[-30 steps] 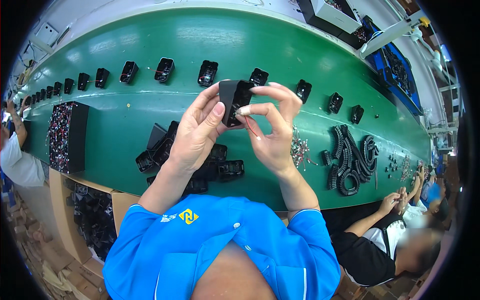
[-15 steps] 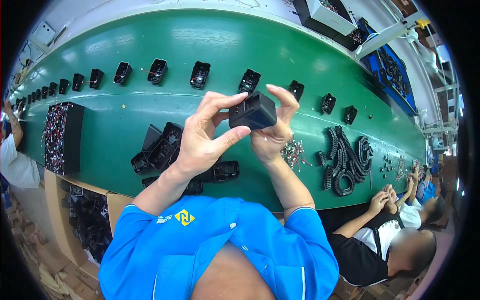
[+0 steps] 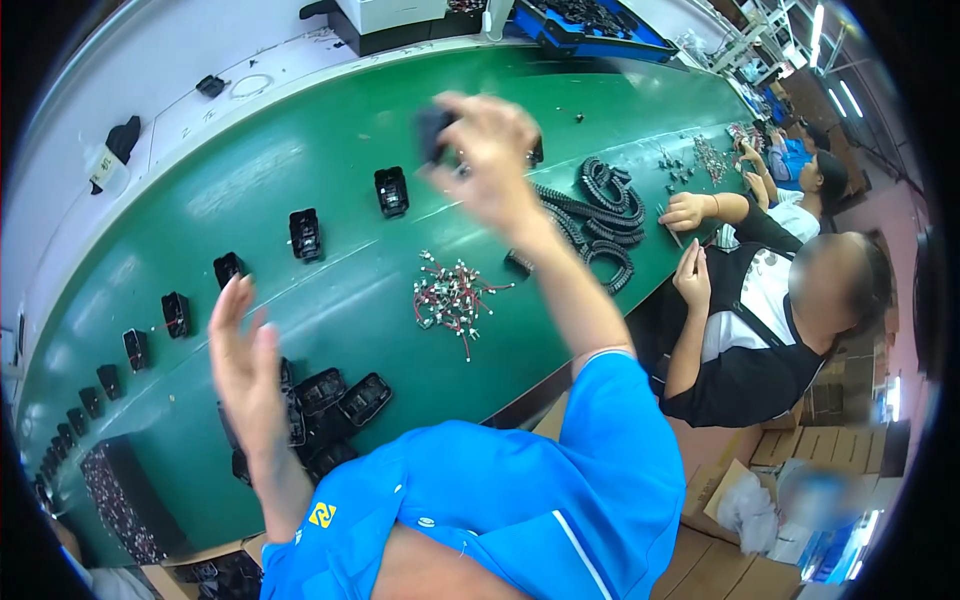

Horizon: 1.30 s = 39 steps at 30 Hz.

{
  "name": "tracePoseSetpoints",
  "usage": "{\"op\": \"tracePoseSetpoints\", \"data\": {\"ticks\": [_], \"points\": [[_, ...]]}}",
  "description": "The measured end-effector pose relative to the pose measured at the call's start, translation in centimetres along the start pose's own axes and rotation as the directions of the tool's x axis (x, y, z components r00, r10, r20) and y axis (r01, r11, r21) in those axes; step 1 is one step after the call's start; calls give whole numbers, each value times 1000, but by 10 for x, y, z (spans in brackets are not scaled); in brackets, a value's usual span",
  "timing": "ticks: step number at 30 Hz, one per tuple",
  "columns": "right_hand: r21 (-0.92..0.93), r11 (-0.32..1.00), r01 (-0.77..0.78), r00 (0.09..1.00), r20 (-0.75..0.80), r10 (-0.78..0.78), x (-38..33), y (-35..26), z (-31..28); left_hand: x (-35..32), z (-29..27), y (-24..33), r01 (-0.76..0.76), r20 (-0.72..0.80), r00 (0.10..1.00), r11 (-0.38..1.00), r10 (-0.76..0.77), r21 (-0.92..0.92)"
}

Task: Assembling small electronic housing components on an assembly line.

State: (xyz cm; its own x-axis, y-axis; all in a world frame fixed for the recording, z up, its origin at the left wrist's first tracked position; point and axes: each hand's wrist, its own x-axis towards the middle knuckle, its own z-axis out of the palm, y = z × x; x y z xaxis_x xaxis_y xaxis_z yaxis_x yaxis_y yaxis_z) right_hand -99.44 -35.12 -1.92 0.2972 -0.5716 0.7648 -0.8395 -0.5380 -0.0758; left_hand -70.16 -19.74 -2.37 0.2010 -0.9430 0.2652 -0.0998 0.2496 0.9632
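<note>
My right hand (image 3: 488, 160) is stretched far out over the green table, smeared by motion, its fingers closed round a dark box-shaped plastic housing (image 3: 431, 132). My left hand (image 3: 246, 365) is raised with the fingers extended and holds nothing. Close to it lies a pile of black open housings (image 3: 362, 398) near the table's front edge. Beyond both hands runs a spaced row of similar housings, including an open housing (image 3: 391, 192) and another housing (image 3: 305, 235) with small parts inside. Between my arms rests a heap of small connectors with red wires (image 3: 455, 297).
Coiled black ribbed strips (image 3: 610, 210) lie right of my forearm. A co-worker in black and white (image 3: 745, 340) sits at the right, hands over the table edge. At the front left stands a black box of wired parts (image 3: 130, 500); a blue tray (image 3: 600, 30) stands at the back.
My view has turned rightward. Both hands were on the housing; my left hand has let go and moved left, while my right hand has carried the housing outward over the table.
</note>
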Motion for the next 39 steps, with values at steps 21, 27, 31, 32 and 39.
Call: {"op": "tracePoseSetpoints", "data": {"ticks": [21,27,31,32,39], "points": [[-755,651,83,468,606,643,-55,327,-4,-63,-138,-61,464,-218,885,739,-411,488],[-319,732,-602,475,595,649,-30,345,-37,-58,-149,-82,478,-231,876,708,-422,519],[-197,491,-849,432,276,858,-46,429,-19,-51,-154,-86,479,-217,877,748,-428,460],[-303,455,-838,395,241,887,-42,422,-5,-52,-158,-85,482,-257,876,740,-408,470],[-312,743,-592,582,472,662,-35,426,85,-39,-142,-68,247,-409,854,943,-321,-225]]}}
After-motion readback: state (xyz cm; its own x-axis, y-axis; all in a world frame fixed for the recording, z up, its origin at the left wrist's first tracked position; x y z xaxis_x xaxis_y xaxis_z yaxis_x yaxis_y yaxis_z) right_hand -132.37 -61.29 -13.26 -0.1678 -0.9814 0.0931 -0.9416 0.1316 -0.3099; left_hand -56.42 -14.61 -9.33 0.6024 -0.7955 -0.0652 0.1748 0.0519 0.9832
